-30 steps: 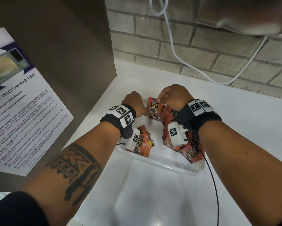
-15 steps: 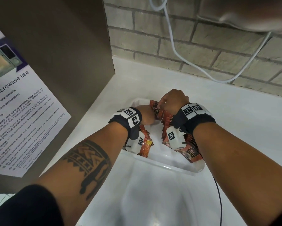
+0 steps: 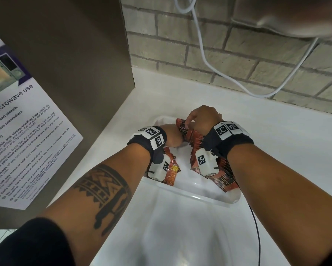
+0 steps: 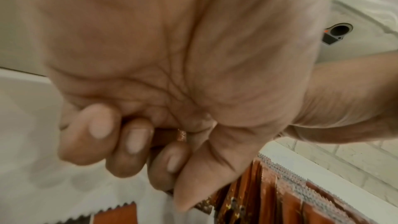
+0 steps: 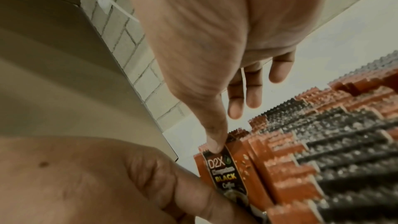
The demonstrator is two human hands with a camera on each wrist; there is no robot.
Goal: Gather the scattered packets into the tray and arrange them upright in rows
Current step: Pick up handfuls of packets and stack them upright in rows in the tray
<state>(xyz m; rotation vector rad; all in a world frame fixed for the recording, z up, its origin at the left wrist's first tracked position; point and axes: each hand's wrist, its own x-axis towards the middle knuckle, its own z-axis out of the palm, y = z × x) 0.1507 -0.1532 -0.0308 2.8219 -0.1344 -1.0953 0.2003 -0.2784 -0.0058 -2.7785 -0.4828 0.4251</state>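
Note:
A white tray [image 3: 190, 196] sits on the white counter and holds red-orange coffee packets. One row of packets [image 3: 196, 142] stands upright along its right side, seen close up as packet tops [image 5: 323, 159]. More packets [image 3: 171, 169] lie under my left wrist. My right hand [image 3: 201, 120] is over the row's far end, its thumb [image 5: 215, 146] on the top edge of the front "D2X Black Coffee" packet [image 5: 226, 173], its other fingers straight behind. My left hand [image 3: 171, 137] is beside it, fingers curled round a packet edge [image 4: 181, 135], thumb [image 4: 187, 198] against the row.
A brown panel with a microwave notice [image 3: 27, 131] stands close on the left. The brick wall with a hanging white cable [image 3: 209, 64] is behind. A black cable [image 3: 256, 227] runs along the tray's right side. White counter [image 3: 276, 150] stretches to the right.
Both hands have come down into the tray's far end. The packet my right hand held up now stands at the front of the right-hand row, and my left hand has closed in against it.

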